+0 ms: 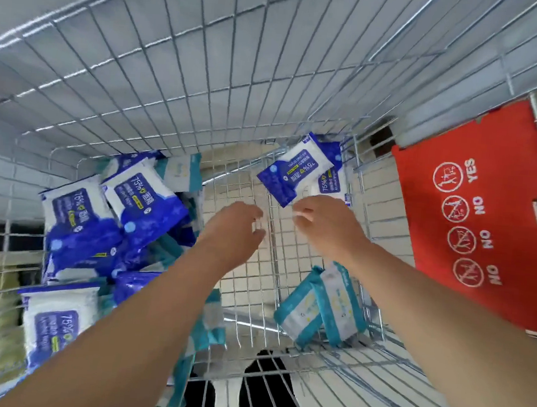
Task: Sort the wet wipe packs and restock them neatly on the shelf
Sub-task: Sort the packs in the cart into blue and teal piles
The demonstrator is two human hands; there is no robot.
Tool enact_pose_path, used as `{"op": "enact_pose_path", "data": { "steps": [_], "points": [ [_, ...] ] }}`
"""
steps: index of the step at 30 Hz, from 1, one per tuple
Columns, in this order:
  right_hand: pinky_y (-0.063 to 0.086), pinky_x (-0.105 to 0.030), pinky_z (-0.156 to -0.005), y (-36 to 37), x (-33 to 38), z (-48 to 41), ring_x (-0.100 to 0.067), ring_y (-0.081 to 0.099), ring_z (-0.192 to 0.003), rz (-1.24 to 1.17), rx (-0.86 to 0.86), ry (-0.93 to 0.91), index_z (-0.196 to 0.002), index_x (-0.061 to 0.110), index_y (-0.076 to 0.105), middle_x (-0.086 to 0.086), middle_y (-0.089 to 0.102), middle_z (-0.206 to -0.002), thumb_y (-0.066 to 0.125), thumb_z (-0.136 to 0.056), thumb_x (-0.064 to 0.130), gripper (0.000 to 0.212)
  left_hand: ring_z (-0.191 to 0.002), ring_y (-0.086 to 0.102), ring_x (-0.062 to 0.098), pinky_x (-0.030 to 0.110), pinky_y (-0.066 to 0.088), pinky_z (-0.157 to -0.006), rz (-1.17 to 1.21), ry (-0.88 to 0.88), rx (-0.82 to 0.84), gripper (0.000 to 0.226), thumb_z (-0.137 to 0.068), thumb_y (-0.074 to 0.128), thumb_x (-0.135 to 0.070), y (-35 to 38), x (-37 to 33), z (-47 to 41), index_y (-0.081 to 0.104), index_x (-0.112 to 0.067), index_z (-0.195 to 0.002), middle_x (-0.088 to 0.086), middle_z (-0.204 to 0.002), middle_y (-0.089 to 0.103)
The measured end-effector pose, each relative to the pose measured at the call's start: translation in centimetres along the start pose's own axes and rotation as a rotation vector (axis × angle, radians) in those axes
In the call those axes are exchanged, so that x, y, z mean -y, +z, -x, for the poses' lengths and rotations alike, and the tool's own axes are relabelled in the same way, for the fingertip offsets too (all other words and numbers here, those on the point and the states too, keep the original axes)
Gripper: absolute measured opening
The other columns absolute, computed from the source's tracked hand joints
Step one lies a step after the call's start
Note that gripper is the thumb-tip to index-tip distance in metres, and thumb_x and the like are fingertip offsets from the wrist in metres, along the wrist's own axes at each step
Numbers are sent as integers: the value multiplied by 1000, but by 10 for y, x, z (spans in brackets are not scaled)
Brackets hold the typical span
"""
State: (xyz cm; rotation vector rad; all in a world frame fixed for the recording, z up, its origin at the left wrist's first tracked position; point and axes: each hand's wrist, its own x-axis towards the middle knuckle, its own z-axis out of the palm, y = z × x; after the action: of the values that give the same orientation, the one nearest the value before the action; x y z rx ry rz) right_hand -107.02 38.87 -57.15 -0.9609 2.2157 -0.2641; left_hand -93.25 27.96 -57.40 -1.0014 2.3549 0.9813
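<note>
Above right hand (322, 222), blue wipe pack (295, 173)

- Right hand (327, 220): fingertips blurred; contact with the blue pack (295, 173) cannot be told.
- Teal packs (213, 330): partly hidden under the left forearm (142, 315).
- Blue pile (105, 222): lower packs buried.
- Red flap (471, 219): cut off by right edge.
- Small print on packs: unreadable.
</note>
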Motion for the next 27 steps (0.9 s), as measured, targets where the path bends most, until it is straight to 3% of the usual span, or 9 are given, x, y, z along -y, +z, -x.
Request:
{"op": "enact_pose_path", "data": {
  "steps": [3, 6, 9, 13, 17, 19, 22, 24, 27],
  "points": [
    [44, -36, -91, -10, 52, 0, -25, 55, -113, 113, -76, -107, -121, 18, 63, -6, 62, -120, 48, -96, 28, 31, -124, 48, 23, 39, 43, -99, -101, 0, -107, 36, -97, 49, -32, -49, 10, 30, 52, -26, -133, 0, -137, 49],
    [41, -38, -95, -7, 108, 2, -25, 53, -117, 85, -131, -184, -120, 16, 63, -6, 62, -123, 47, -97, 27, 30, -107, 58, 28, 41, 48, -89, -31, 11, -300, 24, -95, 51, -23, -96, 35, 66, 65, -17, -115, 7, -115, 61],
    [43, -35, -95, 11, 155, -2, -25, 53, -118, 80, -130, -245, -118, 16, 64, -5, 64, -121, 47, -96, 29, 31, -97, 60, 32, 43, 49, -82, -40, -55, -440, 18, -94, 52, -22, -125, 75, 88, 67, -13, -101, 8, -103, 64],
    [45, -38, -95, 38, 198, -11, -28, 56, -115, -1, -39, -209, -121, 11, 60, -10, 63, -122, 51, -95, 34, 36, -106, 55, 37, 39, 43, -83, -164, -351, -289, 30, -96, 52, -30, -136, 133, 94, 58, -7, -113, 18, -115, 57],
    [43, -36, -95, 55, 221, -23, -29, 54, -115, -11, -7, -231, -129, 6, 52, -13, 60, -126, 56, -94, 27, 41, -105, 57, 38, 37, 41, -77, 19, -465, -248, 42, -91, 61, -37, -127, 160, 80, 54, -4, -115, 22, -115, 57],
    [41, -32, -90, 61, 225, -29, -25, 57, -105, -69, 3, -229, -129, 6, 54, -13, 61, -123, 60, -91, 20, 41, -101, 57, 35, 36, 41, -74, 136, -479, -289, 46, -85, 71, -34, -125, 165, 74, 53, -6, -117, 20, -115, 57],
    [38, -21, -84, 62, 222, -36, -16, 57, -99, -137, -17, -182, -119, 9, 64, -9, 64, -118, 67, -85, 11, 34, -80, 51, 19, 26, 35, -67, 288, -456, -363, 45, -81, 75, -20, -124, 166, 76, 54, -9, -120, 11, -111, 53],
    [44, -24, -85, 57, 214, -37, -18, 59, -100, -186, -18, -141, -115, 14, 67, -7, 65, -114, 71, -81, 10, 34, -65, 41, 6, 14, 30, -54, 399, -435, -407, 45, -83, 73, -12, -121, 167, 80, 53, -13, -124, 7, -114, 48],
    [49, -18, -65, 50, 204, -29, -14, 59, -81, -322, 66, -90, -119, 19, 62, -3, 62, -104, 76, -76, 5, 47, -70, 51, 8, 15, 34, -47, 568, -447, -424, 46, -87, 67, -20, -115, 168, 79, 48, -19, -129, 8, -125, 50]
  ]
}}
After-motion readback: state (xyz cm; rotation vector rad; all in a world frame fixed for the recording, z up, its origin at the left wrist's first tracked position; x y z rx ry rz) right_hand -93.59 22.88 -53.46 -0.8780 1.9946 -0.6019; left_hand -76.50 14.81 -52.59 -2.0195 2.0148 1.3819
